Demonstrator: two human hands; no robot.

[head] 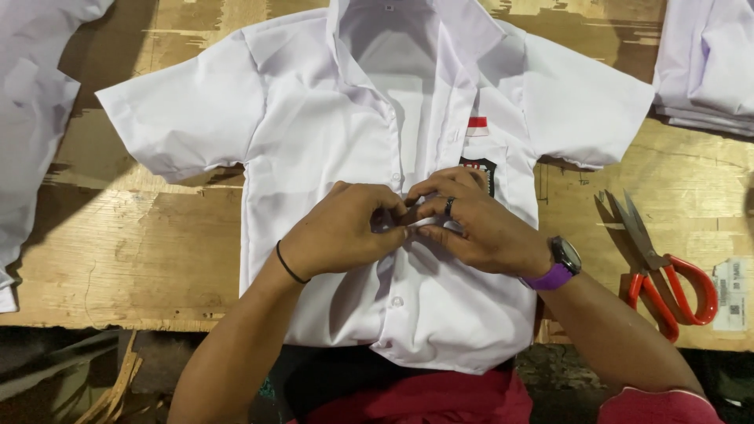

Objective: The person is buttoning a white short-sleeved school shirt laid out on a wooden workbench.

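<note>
Two hands meet at the middle of the white short-sleeved shirt [369, 157], which lies face up and spread flat on the wooden desk [118, 259], collar at twelve o'clock and hem at six. I have my left hand [342, 232] and right hand [479, 228] closed together on the front placket, each grip pinching the fabric edges at what looks like the middle button; the button itself is hidden under my fingertips.

By my reading, the buttoning is about half done. The button just above my hands, toward twelve, appears fastened, and the placket there lies closed. Toward six, one button [397, 301] shows on the lower placket and the fabric there gapes a little, so I judge it still undone. The collar stands open.

At three o'clock, well apart from the shirt, red-handled scissors [664, 275] lie on the desk. More white garments [707, 63] sit at two o'clock, and another [31, 118] at nine.
</note>
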